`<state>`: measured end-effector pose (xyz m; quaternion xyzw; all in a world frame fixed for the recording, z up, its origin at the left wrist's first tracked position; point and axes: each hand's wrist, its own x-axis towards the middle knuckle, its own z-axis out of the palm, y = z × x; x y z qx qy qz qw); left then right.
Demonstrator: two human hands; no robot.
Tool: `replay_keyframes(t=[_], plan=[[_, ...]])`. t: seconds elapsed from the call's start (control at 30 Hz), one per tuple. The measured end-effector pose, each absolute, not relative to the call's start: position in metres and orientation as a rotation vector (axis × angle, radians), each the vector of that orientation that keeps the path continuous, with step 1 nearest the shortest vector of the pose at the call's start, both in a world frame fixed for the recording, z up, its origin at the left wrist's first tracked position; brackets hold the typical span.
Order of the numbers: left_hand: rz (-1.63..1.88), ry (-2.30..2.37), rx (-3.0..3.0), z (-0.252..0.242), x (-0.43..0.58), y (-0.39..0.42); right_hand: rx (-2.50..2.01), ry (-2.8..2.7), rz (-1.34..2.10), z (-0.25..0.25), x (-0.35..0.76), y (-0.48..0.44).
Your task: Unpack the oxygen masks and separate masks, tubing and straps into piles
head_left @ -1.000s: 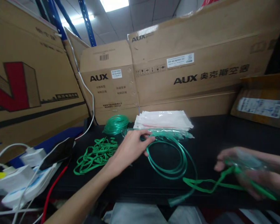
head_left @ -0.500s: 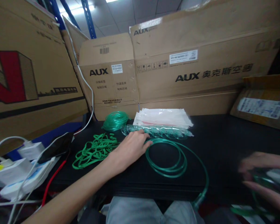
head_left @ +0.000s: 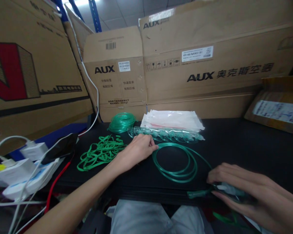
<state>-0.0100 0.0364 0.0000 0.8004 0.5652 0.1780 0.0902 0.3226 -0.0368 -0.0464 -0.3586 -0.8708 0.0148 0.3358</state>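
Note:
My left hand [head_left: 143, 146] is closed, its fingertips pinching the left edge of a coil of thin green tubing [head_left: 173, 177] lying on the black table. In my right hand [head_left: 241, 185], at the table's front edge, is a clear plastic mask [head_left: 230, 191], partly hidden by the fingers. A green tube connector [head_left: 197, 194] sticks out to the left of that hand. Behind my left hand lies a row of clear green masks [head_left: 171, 135], with white plastic bags [head_left: 172, 120] behind them.
Green elastic straps [head_left: 101, 152] lie in a heap left of my left hand, below a green tubing bundle [head_left: 122, 122]. A power strip [head_left: 31, 178] with chargers and cables is at the left. Cardboard boxes [head_left: 205, 84] stand along the back.
My right hand has moved left with the mask, toward the coil. The fingers of my left hand have drawn together at the coil's edge. The view has shifted slightly.

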Motion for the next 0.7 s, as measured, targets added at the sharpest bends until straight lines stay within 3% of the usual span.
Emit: replay_keyframes(t=[0.47, 0.7], plan=[[0.583, 1.51, 2.19, 0.023, -0.001, -0.003, -0.66, -2.372, -0.058, 0.003, 0.271, -0.02], [0.509, 1.312, 2.165, 0.023, -0.011, -0.016, -0.784, -2.482, 0.351, -0.013, 0.254, -0.005]])
